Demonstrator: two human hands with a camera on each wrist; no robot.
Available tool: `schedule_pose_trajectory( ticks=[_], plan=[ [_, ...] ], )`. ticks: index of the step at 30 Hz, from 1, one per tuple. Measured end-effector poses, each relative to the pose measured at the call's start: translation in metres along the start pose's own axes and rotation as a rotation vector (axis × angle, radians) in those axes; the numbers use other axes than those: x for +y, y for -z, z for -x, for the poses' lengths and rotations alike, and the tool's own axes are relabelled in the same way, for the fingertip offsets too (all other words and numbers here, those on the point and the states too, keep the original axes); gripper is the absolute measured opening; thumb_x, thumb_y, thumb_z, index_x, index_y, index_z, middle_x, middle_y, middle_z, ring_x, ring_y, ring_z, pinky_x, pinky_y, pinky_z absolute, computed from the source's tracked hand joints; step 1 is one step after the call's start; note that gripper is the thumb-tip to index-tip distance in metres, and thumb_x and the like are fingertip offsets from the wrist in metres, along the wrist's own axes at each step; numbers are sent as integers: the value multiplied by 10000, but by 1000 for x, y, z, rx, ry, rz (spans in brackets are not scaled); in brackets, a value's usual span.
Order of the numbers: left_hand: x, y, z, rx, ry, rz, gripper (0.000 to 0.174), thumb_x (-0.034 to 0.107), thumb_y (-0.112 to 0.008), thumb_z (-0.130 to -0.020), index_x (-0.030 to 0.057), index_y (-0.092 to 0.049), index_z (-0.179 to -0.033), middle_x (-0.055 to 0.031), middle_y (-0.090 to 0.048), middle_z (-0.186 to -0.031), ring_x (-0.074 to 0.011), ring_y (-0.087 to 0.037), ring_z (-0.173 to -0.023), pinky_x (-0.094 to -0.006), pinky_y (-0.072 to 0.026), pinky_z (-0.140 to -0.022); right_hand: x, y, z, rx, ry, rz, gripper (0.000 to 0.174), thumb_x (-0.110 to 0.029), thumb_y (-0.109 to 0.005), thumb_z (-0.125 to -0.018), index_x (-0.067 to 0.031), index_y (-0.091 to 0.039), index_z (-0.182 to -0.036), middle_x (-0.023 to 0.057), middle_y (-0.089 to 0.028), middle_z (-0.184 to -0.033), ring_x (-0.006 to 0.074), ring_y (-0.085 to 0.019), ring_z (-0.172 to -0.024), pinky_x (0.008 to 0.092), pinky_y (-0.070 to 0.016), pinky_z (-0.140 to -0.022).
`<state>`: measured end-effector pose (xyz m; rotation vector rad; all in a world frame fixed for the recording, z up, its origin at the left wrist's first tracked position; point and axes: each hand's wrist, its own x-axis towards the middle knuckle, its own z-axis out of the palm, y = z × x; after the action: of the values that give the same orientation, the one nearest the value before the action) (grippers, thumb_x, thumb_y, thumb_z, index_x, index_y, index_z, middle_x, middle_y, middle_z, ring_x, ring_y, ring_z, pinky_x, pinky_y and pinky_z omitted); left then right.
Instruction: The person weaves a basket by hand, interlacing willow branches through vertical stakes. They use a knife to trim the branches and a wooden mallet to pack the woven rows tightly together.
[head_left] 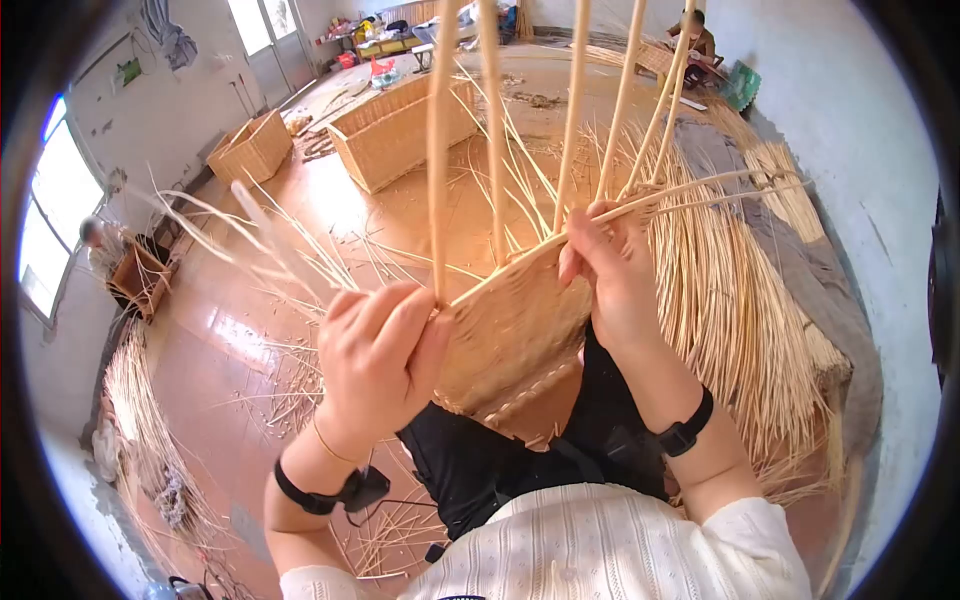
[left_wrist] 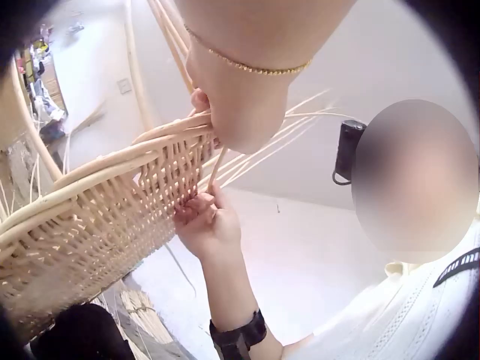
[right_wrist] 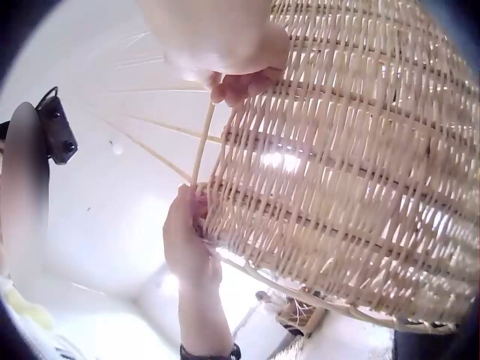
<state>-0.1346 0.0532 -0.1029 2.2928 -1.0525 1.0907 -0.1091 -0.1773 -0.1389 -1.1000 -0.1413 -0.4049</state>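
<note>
A woven wicker basket (head_left: 505,335) tilts over the lap, with upright stakes (head_left: 570,110) rising from its far edge. At its left corner my left hand (head_left: 378,350) grips the edge, fingers curled. My right hand (head_left: 615,275) pinches a rod at the right end of that edge. In the left wrist view, the rod (left_wrist: 218,166) spans from the left hand (left_wrist: 247,112) to the right hand (left_wrist: 210,229), beside the weave (left_wrist: 112,217). The right wrist view shows the weave (right_wrist: 337,150) between right hand (right_wrist: 225,45) and left hand (right_wrist: 189,236); some fingertips are hidden.
Long loose rods (head_left: 725,330) lie in a large pile on the right. Two rectangular baskets, one long (head_left: 400,135) and one smaller (head_left: 250,150), stand on the floor ahead. Cut offcuts litter the floor. Two people sit at the far right and the left.
</note>
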Motion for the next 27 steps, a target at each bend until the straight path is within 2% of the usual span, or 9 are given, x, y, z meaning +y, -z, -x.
schedule_pose_trajectory(
  ticks=[3,6,8,9,11,12,18,25,27],
  plan=[
    [-5,-3,11,60,42,-11,92,113,-693,-846,55,-658,-907,-55,-665,-832,-209,-635,-686,-324,-440,-684,-2,-9,-4,7,-39,97,286,-267,-734,-911,-61,-537,-935,9,-590,-645,79,-543,-543,209,-393,-499],
    [-5,-14,-3,44,46,-11,60,108,-676,-863,63,-643,-885,-58,-658,-819,-220,-622,-676,-326,-438,-694,6,-1,-15,108,89,361,269,-263,-742,-899,-67,-561,-860,11,-560,-637,117,-550,-566,248,-411,-539],
    [5,-31,2,17,56,-5,56,113,-651,-890,64,-627,-880,-66,-648,-803,-252,-610,-678,-339,-440,-712,10,12,-12,232,572,912,160,-171,-729,-871,-79,-602,-839,45,-577,-767,198,-589,-722,315,-445,-661],
    [7,-42,7,18,43,-22,56,113,-651,-890,64,-627,-880,-66,-648,-803,-252,-610,-678,-339,-440,-712,14,19,-13,237,582,893,160,-171,-729,-871,-79,-602,-839,45,-577,-767,198,-589,-722,315,-445,-661],
    [-5,-54,-7,-5,18,-32,61,122,-636,-906,63,-628,-894,-73,-648,-805,-268,-615,-699,-356,-443,-731,9,16,-37,223,1057,1124,116,-68,-703,-817,-115,-635,-898,70,-567,-926,270,-575,-909,378,-436,-810],
    [-8,-54,-16,-32,50,-20,91,139,-603,-934,56,-626,-903,-86,-647,-809,-283,-618,-719,-371,-446,-749,12,18,-51,41,970,1107,202,-7,-683,-787,-147,-655,-931,69,-564,-1025,290,-552,-985,406,-415,-876],
    [-35,-56,-34,-107,188,-16,167,176,-531,-986,47,-621,-930,-119,-634,-815,-316,-618,-775,-376,-445,-771,32,21,-85,-192,914,1007,196,-47,-706,-793,-147,-665,-957,88,-559,-1064,297,-553,-993,435,-411,-895],
    [-49,-52,-39,-225,363,130,167,154,-524,-994,14,-613,-972,-134,-606,-849,-317,-597,-771,-368,-466,-751,45,17,-69,-115,899,1033,256,-244,-774,-785,-143,-671,-998,97,-536,-1079,283,-522,-997,441,-400,-898],
    [-52,-51,-42,-309,475,233,154,134,-531,-990,0,-608,-980,-126,-592,-850,-275,-591,-765,-348,-471,-737,51,19,-78,-162,884,996,297,-283,-786,-767,-145,-669,-1002,89,-529,-1060,273,-502,-1001,442,-385,-900]
  ],
)
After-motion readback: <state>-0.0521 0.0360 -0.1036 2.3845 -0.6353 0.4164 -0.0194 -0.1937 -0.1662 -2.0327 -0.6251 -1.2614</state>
